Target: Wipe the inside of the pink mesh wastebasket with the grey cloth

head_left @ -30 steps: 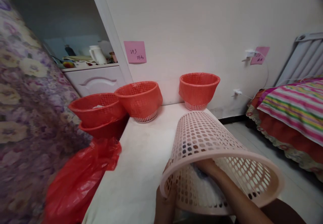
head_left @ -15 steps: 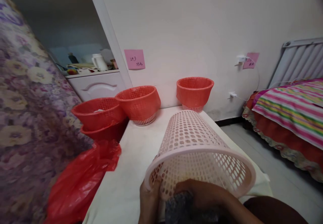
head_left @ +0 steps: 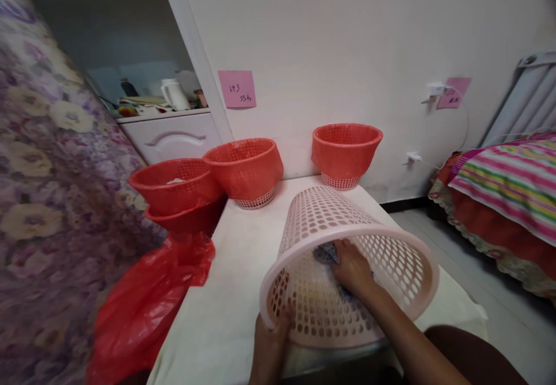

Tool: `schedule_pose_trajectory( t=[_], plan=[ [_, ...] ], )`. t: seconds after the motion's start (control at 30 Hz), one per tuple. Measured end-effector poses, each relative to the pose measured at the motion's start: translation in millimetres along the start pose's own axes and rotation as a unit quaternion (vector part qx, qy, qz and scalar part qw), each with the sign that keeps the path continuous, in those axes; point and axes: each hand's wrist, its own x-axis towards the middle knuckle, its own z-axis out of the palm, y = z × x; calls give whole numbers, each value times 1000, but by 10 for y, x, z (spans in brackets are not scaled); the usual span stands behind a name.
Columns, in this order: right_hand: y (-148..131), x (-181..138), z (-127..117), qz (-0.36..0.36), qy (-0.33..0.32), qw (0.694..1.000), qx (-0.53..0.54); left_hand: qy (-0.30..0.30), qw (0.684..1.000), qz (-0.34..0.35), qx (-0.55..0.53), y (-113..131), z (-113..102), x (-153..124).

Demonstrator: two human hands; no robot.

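1. We have the pale pink basket (head_left: 324, 206) lying on its side on the covered table (head_left: 230, 257), its mouth toward us.
2. Our left hand (head_left: 274, 336) is closed around the near left of its rim; a firm hold here should stop the basket rolling.
3. Our right hand (head_left: 354, 268) reaches inside, fingers curled on a bunched grey cloth (head_left: 325, 253); how much of it lies under the palm we cannot quite tell.
4. To wipe well, we would press the cloth flat against the inner wall, work from the base outward, and turn the basket between strokes.
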Motion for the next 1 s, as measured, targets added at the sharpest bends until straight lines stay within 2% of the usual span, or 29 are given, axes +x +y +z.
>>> schedule_pose_trajectory(
  t=[0.17, 0.33, 0.4, 0.57, 0.73, 0.8, 0.83, 0.87, 0.93, 1.0],
  plan=[
    [-113, -148, 193, -22, -51, 998, 34, -2, 1000, -17, -15, -82, 57, -32],
    [-228, -397, 132, -100, -121, 976, 148, -4, 999, -26, -46, -142, 22, -12],
    [-274, -501, 45, -131, -161, 956, 207, -3, 998, -8, -56, -132, 21, -13],
    [-276, -664, -138, -162, -309, 868, 355, 20, 999, -13, -40, -95, 40, -41],
    [-165, -611, -226, -196, -364, 848, 330, 4, 999, -8, -31, -9, 28, -16],
    [-127, -543, -256, -198, -331, 860, 335, -17, 1000, 9, -15, 58, 8, 16],
    [-107, -501, -262, -191, -286, 878, 334, -27, 1000, 9, -3, 90, -1, 31],
    [-83, -455, -259, -174, -221, 908, 309, -33, 999, 5, 9, 116, -8, 43],
    [-23, -357, -220, -108, -80, 972, 193, -36, 999, -11, 30, 140, -5, 51],
    [42, -273, -143, -35, -1, 997, 67, -39, 998, -11, 45, 118, 26, 33]
  ],
)
